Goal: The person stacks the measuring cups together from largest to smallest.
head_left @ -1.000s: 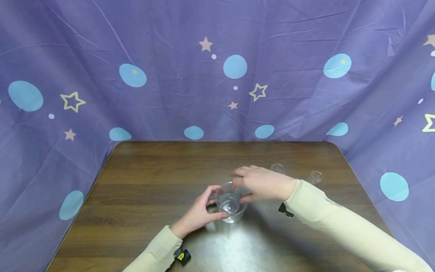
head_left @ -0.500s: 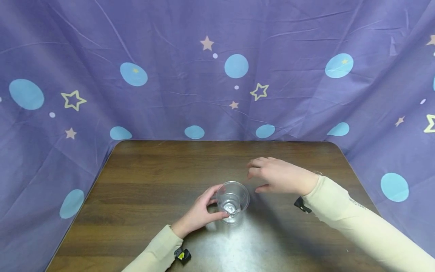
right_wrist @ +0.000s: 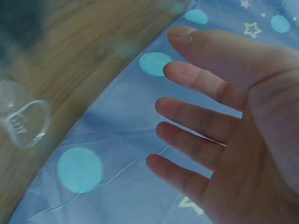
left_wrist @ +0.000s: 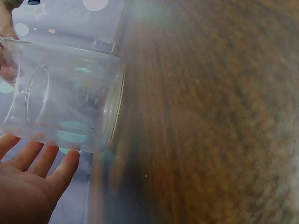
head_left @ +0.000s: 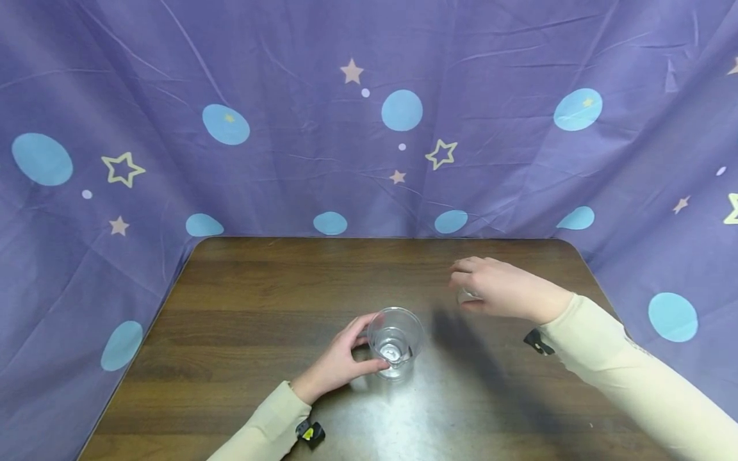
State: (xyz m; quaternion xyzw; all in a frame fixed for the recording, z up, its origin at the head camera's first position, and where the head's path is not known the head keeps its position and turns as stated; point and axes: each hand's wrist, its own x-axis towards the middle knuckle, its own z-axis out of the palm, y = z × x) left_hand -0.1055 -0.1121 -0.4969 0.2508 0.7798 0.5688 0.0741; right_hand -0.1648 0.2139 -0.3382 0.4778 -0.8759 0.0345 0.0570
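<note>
The beaker (head_left: 403, 333) is grasped from its left by the left hand (head_left: 340, 358); to the beaker's right, the right hand (head_left: 510, 291) is held ungripping, fingers parted.

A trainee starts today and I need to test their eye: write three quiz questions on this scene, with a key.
1. What sits inside the large, clear, cylindrical, glass-like beaker? a) a smaller clear, round, glass-like vessel; b) a red rubber ball; c) a wooden spoon.
2. True or false: the right hand touches the large beaker.
3. Fill in two words: the person's ____ holds the large beaker's side.
Key: 1 a; 2 false, they are apart; 3 left hand.
</note>
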